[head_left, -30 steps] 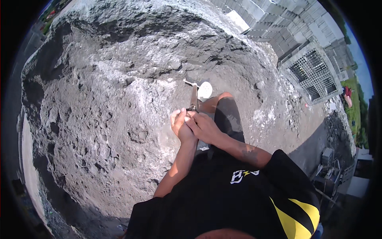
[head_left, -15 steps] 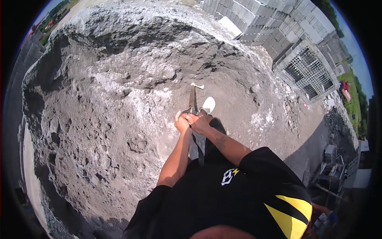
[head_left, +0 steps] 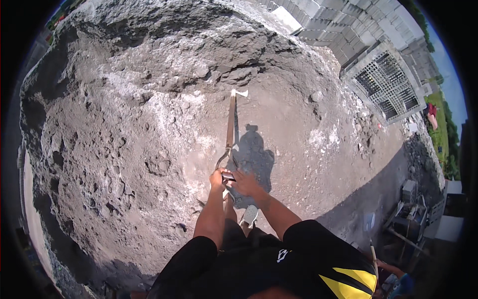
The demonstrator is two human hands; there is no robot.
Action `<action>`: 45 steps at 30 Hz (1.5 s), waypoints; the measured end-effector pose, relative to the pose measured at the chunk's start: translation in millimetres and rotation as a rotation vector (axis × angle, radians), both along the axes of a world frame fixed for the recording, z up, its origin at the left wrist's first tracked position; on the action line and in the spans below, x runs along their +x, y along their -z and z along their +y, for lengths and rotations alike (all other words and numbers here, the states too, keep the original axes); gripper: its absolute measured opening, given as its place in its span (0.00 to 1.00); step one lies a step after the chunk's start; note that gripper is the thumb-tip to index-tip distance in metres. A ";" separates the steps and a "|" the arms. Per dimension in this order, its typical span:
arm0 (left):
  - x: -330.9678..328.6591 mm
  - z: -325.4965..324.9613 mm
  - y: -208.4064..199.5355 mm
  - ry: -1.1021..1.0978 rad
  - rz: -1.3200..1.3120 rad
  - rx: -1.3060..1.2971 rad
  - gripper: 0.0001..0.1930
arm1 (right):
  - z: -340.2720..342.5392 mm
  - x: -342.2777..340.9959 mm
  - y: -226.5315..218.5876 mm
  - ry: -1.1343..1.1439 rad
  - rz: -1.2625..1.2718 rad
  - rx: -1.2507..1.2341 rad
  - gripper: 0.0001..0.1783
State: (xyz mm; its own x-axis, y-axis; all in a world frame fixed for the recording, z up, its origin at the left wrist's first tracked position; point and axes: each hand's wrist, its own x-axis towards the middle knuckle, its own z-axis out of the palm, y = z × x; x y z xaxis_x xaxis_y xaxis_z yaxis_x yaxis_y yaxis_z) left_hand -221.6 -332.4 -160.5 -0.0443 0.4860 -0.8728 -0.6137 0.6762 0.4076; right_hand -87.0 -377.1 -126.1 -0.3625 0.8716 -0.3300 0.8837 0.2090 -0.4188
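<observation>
Because the long-handled tool point(head_left: 231, 122) points straight at the earth bank point(head_left: 129, 119), I read the whole stance as lined up on that slope. Its pale head point(head_left: 241, 93) is at the bank's foot, the brown shaft running out from there toward the person. The shaft's shadow closes in on it near the head, so I'd judge that end to be down at the soil or close to it, though I can't be sure they touch.

At the end farthest from the bank, the left hand point(head_left: 217, 179) is curled round the dark grip point(head_left: 228, 176), presumably to carry and steer the tool. The right hand point(head_left: 246, 183) sits just beside the grip with its fingers loosely spread, not wrapped round anything I can see; whether it touches, I can't tell. Perhaps it is there to steady the near end.

The person stands facing the bank, one pale shoe point(head_left: 250, 215) showing, feet set back so the tool's length has room. To the bank's right, a pale lattice frame point(head_left: 386, 82) leans by stacked grey blocks point(head_left: 343, 30), seemingly kept out of the working ground.
</observation>
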 end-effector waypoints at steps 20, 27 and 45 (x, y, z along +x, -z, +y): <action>-70.7 95.1 -52.4 -0.399 0.356 0.141 0.11 | -187.5 291.5 13.6 0.859 -0.077 -0.791 0.34; -181.8 68.1 3.1 -0.230 0.412 -0.011 0.14 | 126.1 116.3 81.0 0.599 0.151 -0.574 0.35; -185.1 153.6 -50.9 -0.284 0.919 -0.098 0.17 | 394.1 -99.4 230.4 1.615 1.436 -0.981 0.07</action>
